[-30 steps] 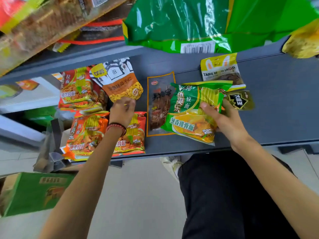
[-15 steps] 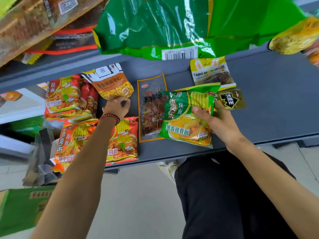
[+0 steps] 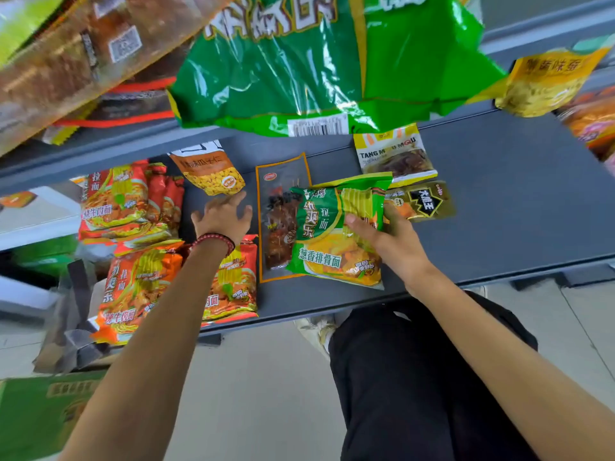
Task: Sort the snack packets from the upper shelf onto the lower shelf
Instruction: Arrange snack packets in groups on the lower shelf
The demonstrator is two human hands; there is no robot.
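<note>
At frame centre, the right hand (image 3: 396, 242) grips a green instant-noodle packet (image 3: 329, 234) low over the grey lower shelf (image 3: 515, 201), overlapping a dark meat-snack packet (image 3: 278, 224). The left hand (image 3: 223, 214), fingers spread and holding nothing, is just below an orange seed packet (image 3: 211, 174).

Left hand (image 3: 223, 216) extended forward, palm down, fingers (image 3: 233, 201) spread and relaxed. Right hand (image 3: 396, 242) grips green packet (image 3: 332, 251), thumb on top.
</note>
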